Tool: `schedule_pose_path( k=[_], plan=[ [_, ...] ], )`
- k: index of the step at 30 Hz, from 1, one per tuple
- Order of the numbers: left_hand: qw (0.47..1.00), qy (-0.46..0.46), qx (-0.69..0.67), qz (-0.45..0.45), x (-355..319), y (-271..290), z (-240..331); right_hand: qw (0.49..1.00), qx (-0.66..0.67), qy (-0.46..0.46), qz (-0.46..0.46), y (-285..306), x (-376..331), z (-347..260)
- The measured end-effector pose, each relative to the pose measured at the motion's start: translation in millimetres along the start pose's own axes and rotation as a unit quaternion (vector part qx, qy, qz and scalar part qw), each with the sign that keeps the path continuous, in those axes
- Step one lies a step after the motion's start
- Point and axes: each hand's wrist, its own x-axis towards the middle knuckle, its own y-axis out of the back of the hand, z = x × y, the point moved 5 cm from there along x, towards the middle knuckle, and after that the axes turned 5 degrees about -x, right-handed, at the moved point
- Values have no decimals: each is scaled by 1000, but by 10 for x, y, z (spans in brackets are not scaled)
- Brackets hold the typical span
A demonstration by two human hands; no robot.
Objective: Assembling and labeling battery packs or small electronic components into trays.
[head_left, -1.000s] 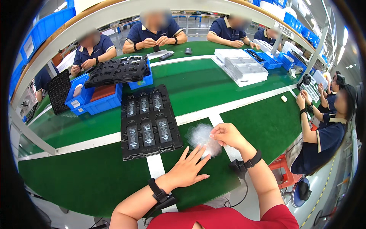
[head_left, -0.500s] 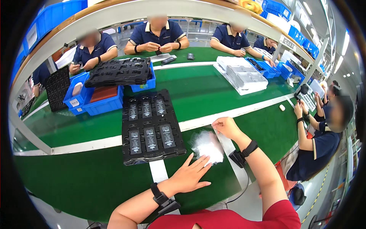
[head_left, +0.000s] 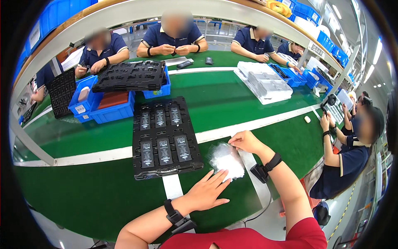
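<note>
Left hand (head_left: 207,193) flat on, right hand (head_left: 248,142) pinching, filmy translucent sheets (head_left: 226,161).

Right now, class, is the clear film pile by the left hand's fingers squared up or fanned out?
Fanned out: the clear film pile shows uneven, overlapping translucent edges around its bright middle.

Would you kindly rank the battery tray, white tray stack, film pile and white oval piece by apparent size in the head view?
Largest to smallest:
battery tray
white tray stack
film pile
white oval piece

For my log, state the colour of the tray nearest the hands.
The tray is black; see head view.
</note>
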Motion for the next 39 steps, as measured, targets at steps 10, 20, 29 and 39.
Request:
schedule_pose_path(
  k=[10,20,29,39],
  plan=[
    [1000,-5,-7,6,5,23,13,990,-96,106,16,-28,-107,-83],
    [1000,-5,-12,8,22,39,15,976,-113,171,69,-134,-106,-211],
    [1000,-2,-15,-4,16,30,-2,972,-146,182,24,-174,-175,-332],
    [1000,1,-9,1,14,35,7,947,-191,258,6,-436,92,-462]
  ],
)
